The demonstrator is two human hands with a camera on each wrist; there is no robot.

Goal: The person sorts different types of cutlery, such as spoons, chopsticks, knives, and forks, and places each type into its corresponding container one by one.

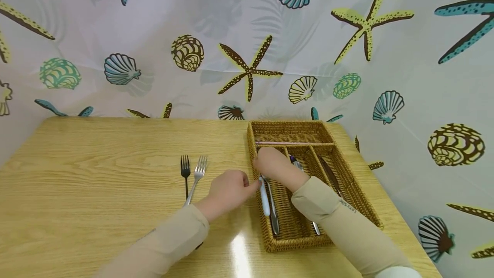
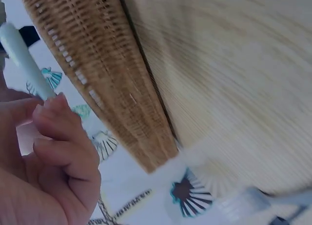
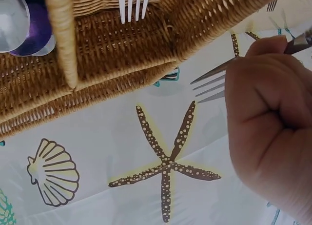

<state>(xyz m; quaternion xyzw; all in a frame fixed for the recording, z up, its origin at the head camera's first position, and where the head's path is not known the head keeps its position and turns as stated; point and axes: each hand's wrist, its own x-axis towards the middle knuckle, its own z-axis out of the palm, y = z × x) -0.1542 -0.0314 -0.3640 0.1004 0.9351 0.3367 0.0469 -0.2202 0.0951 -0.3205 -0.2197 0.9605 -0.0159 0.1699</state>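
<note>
A wicker cutlery tray (image 1: pixel 349 192) stands on the right of the wooden table (image 1: pixel 96 183). My left hand (image 1: pixel 247 184) reaches to the tray's left wall and pinches a utensil by its light-blue handle (image 1: pixel 264 200); the left wrist view shows the handle (image 2: pixel 22 54) between thumb and fingers. My right hand (image 1: pixel 268 160) hovers over the tray's left compartment. In the right wrist view it (image 3: pixel 268 59) grips a silver fork (image 3: pixel 209 86), tines pointing out. A silver utensil (image 1: pixel 273 216) lies in that left compartment.
A black fork (image 1: pixel 185 170) and a silver fork (image 1: pixel 198 173) lie side by side on the table left of the tray. Spoons (image 1: pixel 297 164) and a dark knife (image 1: pixel 329 177) lie in the tray's other compartments. A sea-shell patterned curtain (image 1: pixel 247 46) closes the back and right.
</note>
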